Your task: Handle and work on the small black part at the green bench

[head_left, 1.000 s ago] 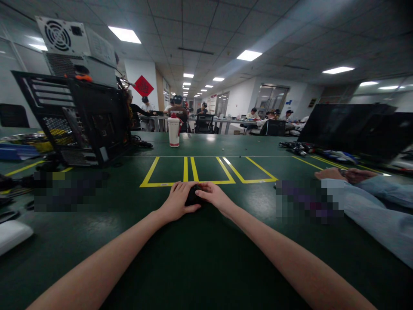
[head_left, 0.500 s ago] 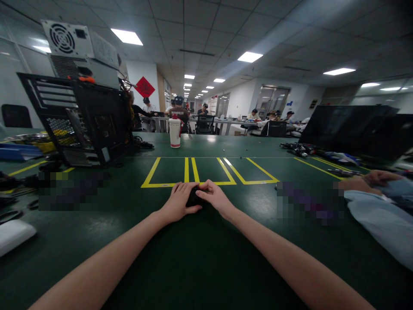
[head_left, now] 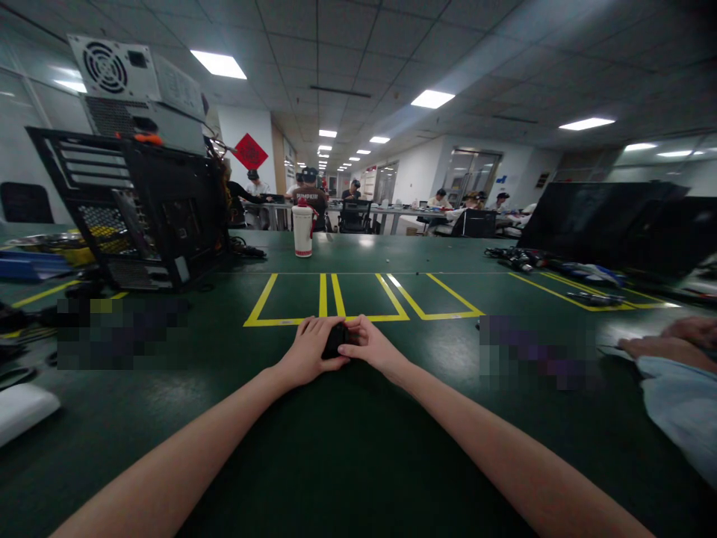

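Observation:
Between my hands, low over or on the green table point(head_left: 358, 448), is a small black rounded object point(head_left: 334, 340). Much of it is covered, and I cannot make out its kind. My left hand point(head_left: 310, 347) wraps it from the left, fingers over the top and thumb along the near side. From the right, the fingers and thumb of my right hand point(head_left: 370, 345) pinch its edge. Just beyond my fingertips run yellow tape outlines point(head_left: 328, 321) on the tabletop.
An open black computer case point(head_left: 162, 213) with power supplies point(head_left: 140, 82) on top stands at left. A white cup point(head_left: 302, 232) is ahead. Black monitors point(head_left: 594, 224) and cables point(head_left: 520, 261) lie at right. Another person's hand point(head_left: 666, 351) is at the right edge.
My right hand's fingers and thumb have shifted slightly on the black object, exposing more of it. The other person's hands and sleeve at right have moved further right.

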A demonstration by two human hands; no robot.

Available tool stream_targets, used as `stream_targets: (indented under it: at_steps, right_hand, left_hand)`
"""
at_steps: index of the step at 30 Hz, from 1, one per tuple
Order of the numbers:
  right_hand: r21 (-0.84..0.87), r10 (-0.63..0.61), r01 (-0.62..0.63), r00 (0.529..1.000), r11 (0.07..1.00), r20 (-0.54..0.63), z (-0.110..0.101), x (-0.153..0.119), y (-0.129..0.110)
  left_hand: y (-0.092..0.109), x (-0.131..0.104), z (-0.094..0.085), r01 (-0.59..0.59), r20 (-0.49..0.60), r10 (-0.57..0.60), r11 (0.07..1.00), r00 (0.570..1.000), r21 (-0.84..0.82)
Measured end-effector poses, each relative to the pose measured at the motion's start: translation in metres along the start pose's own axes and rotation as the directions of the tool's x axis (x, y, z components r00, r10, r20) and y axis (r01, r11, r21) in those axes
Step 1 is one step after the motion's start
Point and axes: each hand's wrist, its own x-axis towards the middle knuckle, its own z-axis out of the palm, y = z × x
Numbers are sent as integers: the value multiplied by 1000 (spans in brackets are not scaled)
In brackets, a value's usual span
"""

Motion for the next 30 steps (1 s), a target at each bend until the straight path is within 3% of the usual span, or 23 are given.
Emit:
stream_targets:
  at_steps: [5, 9, 12, 19, 25, 30]
  right_hand:
    - [-52, -27, 23, 997, 998, -73, 3, -1, -4]
    - [-54, 36, -42, 995, 998, -97, 0, 2, 0]
    - [-47, 81, -85, 994, 995, -75, -2, 4, 2]
    - [59, 4, -6, 1000, 998, 30, 0, -3, -3]
    - [-58, -40, 36, 997, 998, -73, 2, -1, 2]
    - [-58, 20, -27, 993, 998, -120, -1, 6, 8]
  left_hand:
    - [0, 0, 0, -4, -1, 4, 1000, 1000, -6]
    - [-1, -1, 0, -6, -2, 6, 1000, 1000, -6]
    - [-1, -1, 0, -6, -7, 6, 1000, 1000, -4]
    - [-2, 0, 1, -2, -8, 2, 1000, 1000, -5]
    - [0, 0, -1, -3, -2, 3, 1000, 1000, -17]
    - [-1, 0, 0, -5, -6, 5, 1000, 1000, -15]
